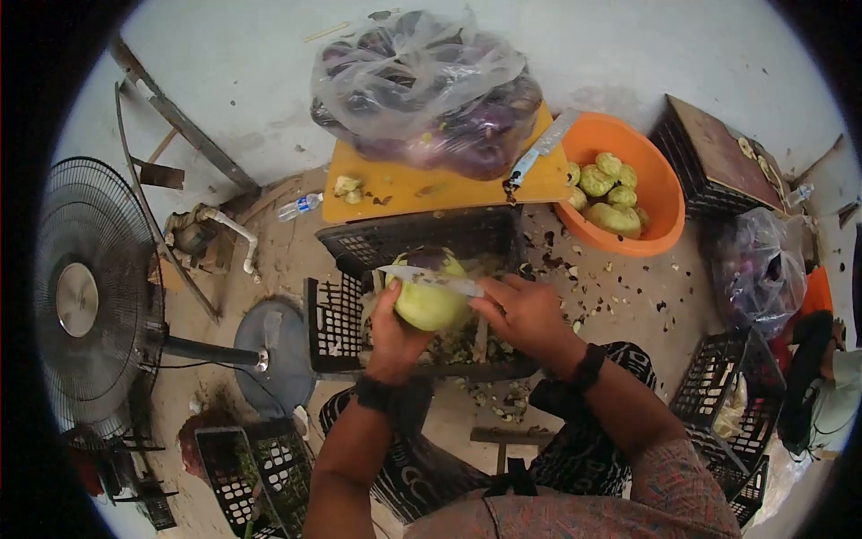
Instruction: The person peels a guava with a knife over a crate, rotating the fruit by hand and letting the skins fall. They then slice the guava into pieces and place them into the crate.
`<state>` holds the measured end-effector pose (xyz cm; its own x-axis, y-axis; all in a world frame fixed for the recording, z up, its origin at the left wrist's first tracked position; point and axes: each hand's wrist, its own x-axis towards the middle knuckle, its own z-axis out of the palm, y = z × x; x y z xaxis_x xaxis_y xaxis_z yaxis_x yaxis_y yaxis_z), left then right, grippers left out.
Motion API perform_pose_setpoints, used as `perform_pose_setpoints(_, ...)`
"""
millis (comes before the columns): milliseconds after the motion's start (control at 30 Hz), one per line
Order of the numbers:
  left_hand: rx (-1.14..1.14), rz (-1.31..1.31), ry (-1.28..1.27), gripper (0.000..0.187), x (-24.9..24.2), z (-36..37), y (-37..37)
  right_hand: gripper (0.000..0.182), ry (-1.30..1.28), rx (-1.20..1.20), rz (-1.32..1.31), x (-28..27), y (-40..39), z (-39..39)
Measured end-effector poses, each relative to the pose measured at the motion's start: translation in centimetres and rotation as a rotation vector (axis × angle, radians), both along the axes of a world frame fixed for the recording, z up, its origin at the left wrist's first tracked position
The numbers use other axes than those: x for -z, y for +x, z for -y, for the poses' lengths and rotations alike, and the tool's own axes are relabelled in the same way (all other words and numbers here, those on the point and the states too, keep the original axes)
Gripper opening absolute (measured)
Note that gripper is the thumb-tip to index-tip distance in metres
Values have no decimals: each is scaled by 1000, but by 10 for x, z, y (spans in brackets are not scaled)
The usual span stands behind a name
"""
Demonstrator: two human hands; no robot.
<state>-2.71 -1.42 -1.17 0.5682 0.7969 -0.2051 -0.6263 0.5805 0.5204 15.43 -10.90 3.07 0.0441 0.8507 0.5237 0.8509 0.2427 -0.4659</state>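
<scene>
My left hand is closed around a mostly peeled eggplant, pale green with dark purple skin left near its top. My right hand grips a peeling knife; its handle is hidden in the fingers. The blade lies across the eggplant's upper side, its tip close to my left thumb. Both hands are above a black plastic crate with peelings inside.
A clear bag of eggplants and a second knife lie on a yellow board. An orange basin holds several peeled eggplants. At left stands a fan; another person's sleeve shows at right.
</scene>
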Motion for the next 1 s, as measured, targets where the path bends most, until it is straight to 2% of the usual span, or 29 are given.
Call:
perform_pose_setpoints(100, 8, -77, -11, 50, 5, 2, -4, 24, -97, 45, -4, 6, -2, -1)
perform_pose_setpoints(167, -5, -129, -91, 51, 14, -3, -9, 29, -202, 13, 103, 8, -3, -4)
perform_pose_setpoints(200, 18, -157, -97, 51, 6, -3, -8, 31, -152, 13, 64, 13, -3, -6)
perform_pose_setpoints(233, 59, -110, 1, 53, 17, -8, -9, 33, -102, 13, 32, 15, -3, -6)
perform_pose_setpoints(333, 93, -52, 67, 52, -4, 5, 3, 33, -136, 52, 5, 9, -1, -1)
perform_pose_setpoints(433, 110, -48, -24, 50, 5, 4, 3, 33, -99, 35, -41, 13, -4, -2)
perform_pose_setpoints(533, 68, -64, 20, 48, 10, 1, -4, 31, -98, 12, -46, 11, -3, -2)
perform_pose_setpoints(567, 48, -108, 63, 47, -3, 7, 2, 30, -86, 23, -29, 12, -2, -1)
perform_pose_setpoints(667, 30, -190, 22, 47, 5, 2, 3, 28, -60, 16, -23, 17, 2, -1)
perform_pose_setpoints(733, 39, -160, 0, 48, -4, 6, 6, 27, -54, 14, -32, 16, 4, 0)
perform_pose_setpoints(800, 69, -134, 19, 50, -1, 4, 6, 29, -219, 33, -14, 10, 5, 3)
perform_pose_setpoints(1000, 5, -38, 11, 50, -11, -2, 9, 25, -68, 26, -40, 6, 3, 7)
